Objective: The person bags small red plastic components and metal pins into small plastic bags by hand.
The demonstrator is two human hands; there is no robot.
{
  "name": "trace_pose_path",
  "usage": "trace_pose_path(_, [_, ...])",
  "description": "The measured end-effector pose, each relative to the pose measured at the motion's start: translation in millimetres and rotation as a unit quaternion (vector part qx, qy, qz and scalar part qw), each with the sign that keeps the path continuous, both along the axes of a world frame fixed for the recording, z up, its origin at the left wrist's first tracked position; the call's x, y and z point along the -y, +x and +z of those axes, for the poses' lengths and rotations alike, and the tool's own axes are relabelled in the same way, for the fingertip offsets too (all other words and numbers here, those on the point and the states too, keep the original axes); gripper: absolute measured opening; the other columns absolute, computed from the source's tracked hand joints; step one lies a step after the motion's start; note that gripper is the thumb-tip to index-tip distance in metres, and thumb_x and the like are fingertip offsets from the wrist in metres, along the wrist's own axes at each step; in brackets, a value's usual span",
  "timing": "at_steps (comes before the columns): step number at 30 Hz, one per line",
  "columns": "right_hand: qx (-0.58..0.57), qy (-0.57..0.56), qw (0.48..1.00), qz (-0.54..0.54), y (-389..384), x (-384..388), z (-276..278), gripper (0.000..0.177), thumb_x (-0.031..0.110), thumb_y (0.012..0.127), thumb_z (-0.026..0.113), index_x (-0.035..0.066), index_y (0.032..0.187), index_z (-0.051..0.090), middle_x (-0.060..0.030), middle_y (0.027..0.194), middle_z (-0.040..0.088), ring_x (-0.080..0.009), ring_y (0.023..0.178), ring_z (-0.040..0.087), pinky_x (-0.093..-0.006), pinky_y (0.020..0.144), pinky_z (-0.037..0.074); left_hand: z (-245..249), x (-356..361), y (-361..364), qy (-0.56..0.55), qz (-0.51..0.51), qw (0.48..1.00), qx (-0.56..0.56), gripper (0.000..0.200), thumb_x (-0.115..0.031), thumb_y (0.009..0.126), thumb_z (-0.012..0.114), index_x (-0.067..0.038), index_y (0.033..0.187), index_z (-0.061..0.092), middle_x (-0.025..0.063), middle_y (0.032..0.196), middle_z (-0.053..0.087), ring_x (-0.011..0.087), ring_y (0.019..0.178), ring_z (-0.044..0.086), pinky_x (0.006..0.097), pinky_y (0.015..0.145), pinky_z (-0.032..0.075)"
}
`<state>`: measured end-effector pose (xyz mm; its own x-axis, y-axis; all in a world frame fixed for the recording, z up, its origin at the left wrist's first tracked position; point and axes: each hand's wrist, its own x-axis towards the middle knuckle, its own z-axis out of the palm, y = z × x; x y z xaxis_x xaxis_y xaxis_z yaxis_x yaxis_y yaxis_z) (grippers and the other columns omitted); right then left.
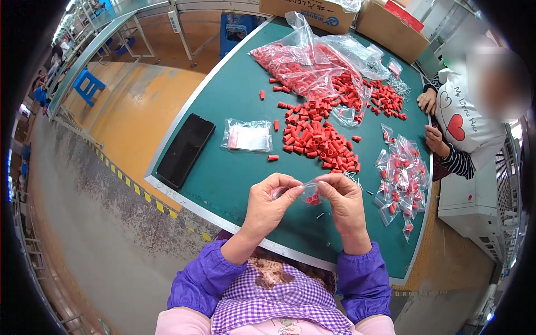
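Between my two hands, over the front of the green table, is a small clear plastic bag (312, 195) with a few red caps inside. My left hand (271, 202) pinches one side of the bag's top, thumb against fingers. On the other side, my right hand (343, 202) grips the bag's edge the same way. A loose screw (320, 215) lies on the table just below the bag. Beyond my hands spreads a heap of red caps (318, 139). More screws, partly hidden, lie by my right fingertips.
A black phone (186, 151) and a stack of empty clear bags (247, 136) lie to the left. Filled bags (403, 181) pile up at the right. A large bag of red caps (301, 67) and cardboard boxes (385, 30) stand behind. A co-worker's hands (435, 139) rest at the right edge.
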<state>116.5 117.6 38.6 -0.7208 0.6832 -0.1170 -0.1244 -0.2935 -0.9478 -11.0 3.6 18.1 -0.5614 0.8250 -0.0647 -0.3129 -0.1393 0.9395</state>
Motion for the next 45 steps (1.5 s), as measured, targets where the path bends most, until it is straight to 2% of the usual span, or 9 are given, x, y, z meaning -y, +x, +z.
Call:
trace_pose_path(7, [-0.002, 0.067, 0.997, -0.038, -1, 2, -5, 0.008, 0.006, 0.086, 0.065, -0.001, 0.089, 0.063, -0.0026, 0.084, 0.061, -0.0086, 0.075, 0.059, -0.0215, 0.067, 0.046, -3, -3, -1, -0.036, -0.018, 0.999, -0.025, 0.010, -0.005, 0.085, 0.067, 0.002, 0.091, 0.064, 0.0016, 0.082, 0.064, 0.0046, 0.071, 0.054, 0.0181, 0.063, 0.045])
trace_pose_path(12, [0.027, 0.162, 0.984, -0.071, -2, 0, -9, 0.007, 0.004, 0.084, 0.066, -0.001, 0.085, 0.062, -0.0024, 0.083, 0.059, -0.0087, 0.075, 0.053, -0.0218, 0.068, 0.043, 17, -4, -3, -0.021, -0.065, 0.987, 0.148, 0.011, -0.004, 0.083, 0.069, 0.000, 0.092, 0.063, -0.0006, 0.080, 0.059, 0.0050, 0.070, 0.053, 0.0158, 0.061, 0.042])
trace_pose_path(16, [0.043, 0.268, 0.961, -0.050, -3, 4, -6, 0.005, 0.003, 0.083, 0.065, -0.001, 0.082, 0.062, -0.0048, 0.081, 0.059, -0.0107, 0.073, 0.053, -0.0233, 0.068, 0.043, -1, -13, 7, 0.014, -0.029, 0.999, 0.028, 0.010, -0.003, 0.083, 0.068, -0.001, 0.092, 0.064, -0.0002, 0.081, 0.059, 0.0053, 0.072, 0.053, 0.0166, 0.060, 0.042])
trace_pose_path(25, [0.055, 0.232, 0.968, -0.082, 4, 4, -9, 0.002, 0.001, 0.086, 0.062, -0.001, 0.086, 0.061, -0.0050, 0.083, 0.060, -0.0105, 0.074, 0.056, -0.0238, 0.069, 0.045, -8, -10, 8, -0.036, -0.111, 0.985, 0.129, 0.015, -0.010, 0.089, 0.062, -0.001, 0.101, 0.062, 0.0045, 0.092, 0.057, 0.0073, 0.072, 0.053, 0.0211, 0.060, 0.045])
trace_pose_path(29, [0.102, 0.352, 0.879, -0.306, 22, -27, 8, 0.005, 0.004, 0.088, 0.061, 0.001, 0.092, 0.062, -0.0042, 0.087, 0.061, -0.0111, 0.078, 0.057, -0.0245, 0.068, 0.046, -14, -12, 2, 0.080, -0.075, 0.941, 0.319, 0.026, -0.018, 0.093, 0.056, 0.000, 0.113, 0.055, 0.0075, 0.092, 0.057, 0.0117, 0.074, 0.054, 0.0242, 0.061, 0.047])
trace_pose_path(34, [0.232, 0.607, 0.621, -0.437, 54, -64, 26, 0.011, 0.010, 0.087, 0.064, 0.002, 0.095, 0.062, -0.0050, 0.093, 0.062, -0.0133, 0.078, 0.056, -0.0258, 0.071, 0.044, -20, -12, -3, 0.117, -0.058, 0.901, 0.413, 0.025, -0.019, 0.093, 0.056, -0.002, 0.112, 0.054, 0.0098, 0.094, 0.057, 0.0179, 0.082, 0.057, 0.0296, 0.071, 0.051])
trace_pose_path(36, [0.174, 0.421, 0.831, -0.319, 54, -49, 10, 0.010, 0.012, 0.089, 0.062, 0.002, 0.091, 0.063, -0.0035, 0.083, 0.062, -0.0103, 0.075, 0.055, -0.0238, 0.066, 0.043, -17, -15, 1, 0.124, -0.054, 0.896, 0.424, 0.024, -0.019, 0.093, 0.056, -0.002, 0.110, 0.054, 0.0099, 0.095, 0.058, 0.0188, 0.084, 0.057, 0.0306, 0.073, 0.051])
trace_pose_path(38, [0.143, 0.289, 0.938, -0.130, 38, -22, 2, 0.014, 0.012, 0.092, 0.057, 0.000, 0.085, 0.063, -0.0010, 0.071, 0.060, -0.0072, 0.067, 0.055, -0.0224, 0.060, 0.044, -15, -18, 6, 0.129, -0.050, 0.891, 0.432, 0.023, -0.019, 0.093, 0.056, -0.003, 0.109, 0.054, 0.0101, 0.096, 0.058, 0.0196, 0.087, 0.058, 0.0315, 0.076, 0.052])
trace_pose_path(45, [0.148, 0.122, 0.981, -0.003, -10, 31, -14, 0.014, 0.011, 0.085, 0.067, -0.002, 0.085, 0.062, -0.0020, 0.068, 0.063, -0.0052, 0.058, 0.056, -0.0210, 0.051, 0.044, -13, -17, 8, 0.159, -0.039, 0.905, 0.393, 0.024, -0.018, 0.093, 0.056, -0.005, 0.113, 0.053, 0.0103, 0.099, 0.059, 0.0205, 0.095, 0.057, 0.0332, 0.087, 0.049])
